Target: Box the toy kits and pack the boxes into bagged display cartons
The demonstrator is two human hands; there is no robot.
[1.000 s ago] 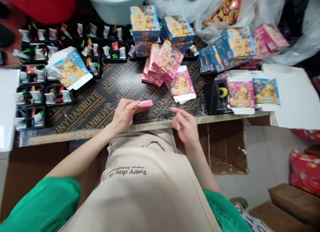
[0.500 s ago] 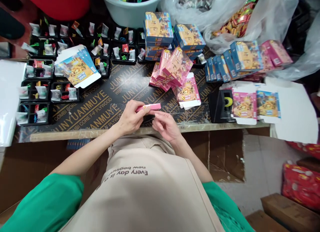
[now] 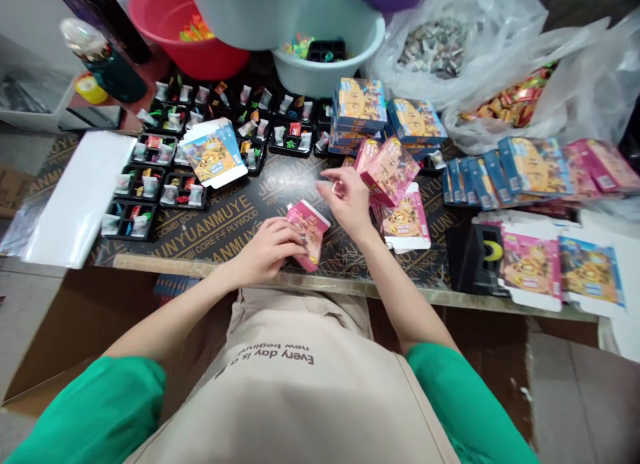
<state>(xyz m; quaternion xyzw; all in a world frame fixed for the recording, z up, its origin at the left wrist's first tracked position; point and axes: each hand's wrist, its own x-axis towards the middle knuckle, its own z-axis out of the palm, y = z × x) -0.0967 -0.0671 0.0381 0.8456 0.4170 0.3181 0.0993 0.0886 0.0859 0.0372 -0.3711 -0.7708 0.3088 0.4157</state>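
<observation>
My left hand (image 3: 270, 249) is closed on the near-left side of a pink printed carton (image 3: 311, 229), which has its printed face up and a white flap showing at its far end. Just right of it, my right hand (image 3: 349, 203) is raised over the board, thumb and forefinger apart and nothing visible between them. Beside the right hand lies a pile of pink boxes (image 3: 393, 171). In front of that pile are flat pink cartons (image 3: 406, 219), stacked with white flaps out.
Black trays (image 3: 133, 217) with small wrapped pieces line the left and back. Blue boxes (image 3: 361, 104) stand stacked behind. A black tape dispenser (image 3: 470, 257) sits at right by more flat cartons. Tubs (image 3: 330, 71) and plastic bags (image 3: 500, 84) crowd the far side.
The pink carton, held edge-on between both hands before, now shows its printed face in my left hand. My right hand has left it and moved toward the pink boxes. The view has shifted.
</observation>
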